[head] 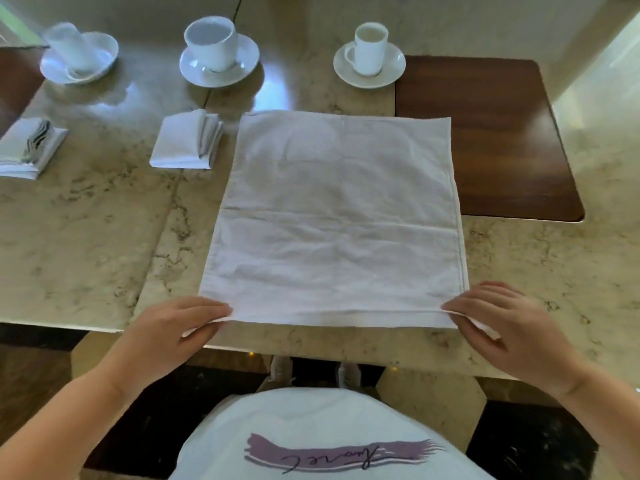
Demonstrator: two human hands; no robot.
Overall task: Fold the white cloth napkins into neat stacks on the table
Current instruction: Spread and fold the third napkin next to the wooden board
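Left hand and right hand are each pinching a near corner of the white napkin, which is lying spread flat on the marble table. Two folded napkins are sitting to its left; three cups on saucers are standing beyond. The shirt's script lettering is unreadable.

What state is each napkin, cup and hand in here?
Large napkin: spread flat, near corners pinched.
Left hand: pinching near-left corner.
Right hand: pinching near-right corner.
Middle napkin: folded.
Far-left napkin: folded.
Left cup: tipped on saucer.
Middle cup: upright.
Right cup: upright.
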